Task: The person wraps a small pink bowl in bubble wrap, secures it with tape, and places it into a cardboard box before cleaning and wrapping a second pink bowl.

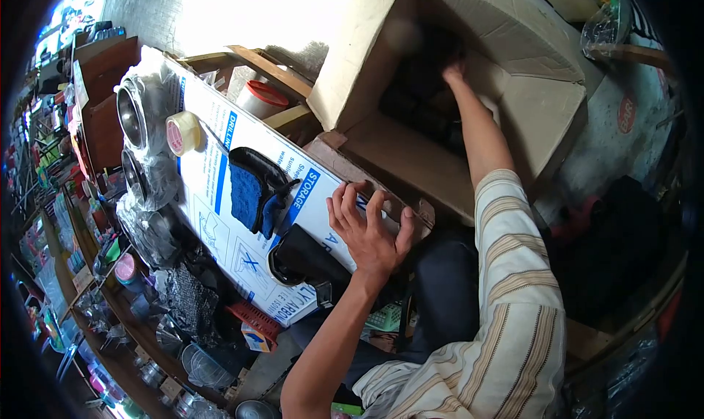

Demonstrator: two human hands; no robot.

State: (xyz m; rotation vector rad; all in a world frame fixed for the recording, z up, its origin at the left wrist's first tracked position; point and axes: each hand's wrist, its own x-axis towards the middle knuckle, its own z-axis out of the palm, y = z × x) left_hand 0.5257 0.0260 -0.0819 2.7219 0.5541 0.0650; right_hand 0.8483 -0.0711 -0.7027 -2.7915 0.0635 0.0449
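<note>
My left hand (370, 228) lies with fingers spread over the edge of a white printed board (198, 191), beside a large open cardboard box (539, 111). My right arm reaches deep into that box. My right hand (455, 70) is beside dark items (422, 89) in the shadow there, and its fingers are mostly hidden. Near my left hand on the board are a black piece with a blue fuzzy pad (247, 193) and a black hollow piece (312, 257). A roll of tape (183, 133) stands farther left on the board.
Plastic-wrapped round items (143, 118) line the board's left edge. A red-rimmed tub (262, 100) stands behind it among wooden bars (271, 72). Shelves with several small goods (128, 268) fill the left. A dark cloth pile (623, 235) lies at the right.
</note>
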